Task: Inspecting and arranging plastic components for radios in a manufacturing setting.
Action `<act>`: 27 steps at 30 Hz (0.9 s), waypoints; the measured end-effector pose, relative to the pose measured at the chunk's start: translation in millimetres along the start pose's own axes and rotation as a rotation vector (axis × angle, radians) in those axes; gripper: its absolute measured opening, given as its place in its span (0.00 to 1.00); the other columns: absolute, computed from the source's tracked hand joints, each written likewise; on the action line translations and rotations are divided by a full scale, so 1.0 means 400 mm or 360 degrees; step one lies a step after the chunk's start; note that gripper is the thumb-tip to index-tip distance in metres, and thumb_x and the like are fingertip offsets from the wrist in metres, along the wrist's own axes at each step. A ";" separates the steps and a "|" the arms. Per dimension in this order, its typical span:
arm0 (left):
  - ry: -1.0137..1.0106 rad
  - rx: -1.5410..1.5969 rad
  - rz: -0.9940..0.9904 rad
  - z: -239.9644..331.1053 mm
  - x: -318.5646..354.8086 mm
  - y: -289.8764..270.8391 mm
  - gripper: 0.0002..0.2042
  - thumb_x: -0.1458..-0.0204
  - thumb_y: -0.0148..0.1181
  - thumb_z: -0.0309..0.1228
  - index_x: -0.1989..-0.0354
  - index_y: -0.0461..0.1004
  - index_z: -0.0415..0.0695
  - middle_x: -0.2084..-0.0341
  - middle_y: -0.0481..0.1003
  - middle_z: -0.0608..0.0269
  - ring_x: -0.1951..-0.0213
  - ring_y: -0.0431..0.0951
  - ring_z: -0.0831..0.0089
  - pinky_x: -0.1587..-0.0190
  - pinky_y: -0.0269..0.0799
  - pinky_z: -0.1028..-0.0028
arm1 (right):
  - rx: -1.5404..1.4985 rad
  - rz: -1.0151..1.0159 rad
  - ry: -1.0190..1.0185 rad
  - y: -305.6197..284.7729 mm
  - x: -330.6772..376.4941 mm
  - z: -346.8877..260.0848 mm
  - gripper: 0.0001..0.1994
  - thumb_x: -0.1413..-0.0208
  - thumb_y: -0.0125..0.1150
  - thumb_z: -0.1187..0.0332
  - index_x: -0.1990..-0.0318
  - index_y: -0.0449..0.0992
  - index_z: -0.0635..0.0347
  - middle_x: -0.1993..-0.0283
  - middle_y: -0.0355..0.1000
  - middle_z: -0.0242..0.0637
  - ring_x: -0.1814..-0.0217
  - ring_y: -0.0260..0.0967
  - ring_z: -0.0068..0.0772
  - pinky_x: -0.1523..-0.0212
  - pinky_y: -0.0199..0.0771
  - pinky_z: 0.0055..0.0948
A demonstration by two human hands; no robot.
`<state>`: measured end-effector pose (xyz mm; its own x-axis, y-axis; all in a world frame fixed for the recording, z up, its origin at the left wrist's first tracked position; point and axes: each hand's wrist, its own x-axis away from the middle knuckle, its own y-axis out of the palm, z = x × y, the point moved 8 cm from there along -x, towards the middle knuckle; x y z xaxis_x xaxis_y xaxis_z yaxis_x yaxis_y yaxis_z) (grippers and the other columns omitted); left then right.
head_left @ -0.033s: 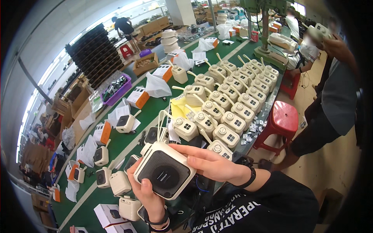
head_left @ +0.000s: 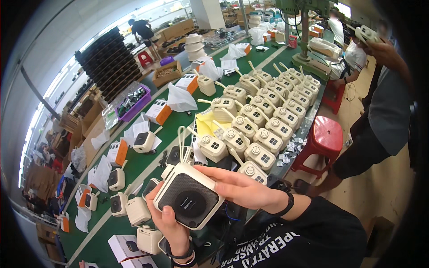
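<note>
A cream portable speaker [head_left: 190, 196] with a dark mesh front and a strap loop is between my two hands, its front facing up toward me. My left hand [head_left: 171, 225] is wrapped round its left and lower side, thumb on the front edge. Along the upper right side lies my right hand [head_left: 243, 187], fingers over the top and thumb against the edge. Beyond it, rows of similar cream speakers [head_left: 213, 147] stand on the green table [head_left: 167, 143], with knobs and four-part dark buttons on top.
More speakers [head_left: 117, 178], orange-and-white boxes [head_left: 117, 152] and white bags line the left. White boxes [head_left: 123, 247] lie near front. A drill press [head_left: 306, 44] stands far right. A red stool [head_left: 325, 138] is beside the table; a person [head_left: 389, 102] at right holds a speaker.
The strap loop on my speaker has shifted slightly. The person at the right has moved a little, with the speaker in their hand. My hands keep nearly the same place.
</note>
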<state>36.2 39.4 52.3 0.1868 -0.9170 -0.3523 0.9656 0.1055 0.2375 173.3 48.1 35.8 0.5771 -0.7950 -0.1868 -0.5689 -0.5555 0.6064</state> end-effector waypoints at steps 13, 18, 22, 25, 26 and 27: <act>0.0029 -0.0066 -0.0050 0.013 0.004 0.004 0.31 0.52 0.51 0.46 0.46 0.54 0.33 0.55 0.62 0.52 0.54 0.66 0.67 0.52 0.63 0.73 | 0.0064 -0.0048 -0.0161 0.020 -0.005 -0.025 0.37 0.52 0.57 0.77 0.37 0.42 0.68 0.40 0.53 0.40 0.41 0.54 0.24 0.43 0.57 0.24; -0.0057 -0.0265 0.0059 -0.002 0.011 -0.013 0.30 0.46 0.44 0.43 0.40 0.47 0.40 0.46 0.56 0.51 0.49 0.64 0.64 0.52 0.64 0.69 | 0.1034 0.0377 -0.0810 0.024 0.028 -0.072 0.35 0.56 0.59 0.77 0.39 0.49 0.68 0.41 0.54 0.46 0.40 0.54 0.35 0.43 0.56 0.31; -0.0307 0.0041 -0.0241 -0.050 0.038 0.011 0.29 0.43 0.35 0.51 0.39 0.46 0.44 0.45 0.59 0.57 0.48 0.65 0.66 0.51 0.65 0.68 | 0.2098 0.0470 -0.1340 0.104 0.049 -0.074 0.35 0.65 0.63 0.73 0.44 0.58 0.70 0.41 0.54 0.52 0.41 0.53 0.52 0.44 0.56 0.40; -0.0315 0.0158 -0.0411 -0.053 0.042 0.010 0.32 0.45 0.39 0.52 0.39 0.47 0.41 0.45 0.59 0.54 0.47 0.64 0.63 0.47 0.62 0.65 | 0.2110 0.0168 -0.1463 0.158 0.063 -0.055 0.31 0.60 0.66 0.64 0.48 0.63 0.70 0.46 0.63 0.49 0.44 0.58 0.46 0.45 0.57 0.40; -0.0401 0.0288 -0.0454 -0.056 0.042 0.010 0.33 0.47 0.41 0.53 0.40 0.48 0.40 0.45 0.59 0.53 0.46 0.64 0.61 0.46 0.61 0.65 | 0.2113 0.0170 -0.1424 0.158 0.066 -0.061 0.31 0.60 0.66 0.64 0.48 0.63 0.70 0.46 0.63 0.49 0.44 0.58 0.46 0.45 0.57 0.40; -0.0467 0.0426 -0.0504 -0.055 0.043 0.014 0.34 0.48 0.44 0.53 0.40 0.49 0.39 0.45 0.59 0.52 0.46 0.63 0.60 0.45 0.60 0.64 | 0.2031 0.0056 -0.1387 0.160 0.070 -0.067 0.31 0.58 0.65 0.63 0.48 0.62 0.70 0.45 0.62 0.49 0.43 0.57 0.46 0.43 0.53 0.41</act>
<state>48.9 32.7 27.7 -0.2035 -0.9615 -0.1846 0.8794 -0.2624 0.3972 168.6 -3.3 90.1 0.3022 -0.4507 -0.8399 -0.9419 -0.0056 -0.3359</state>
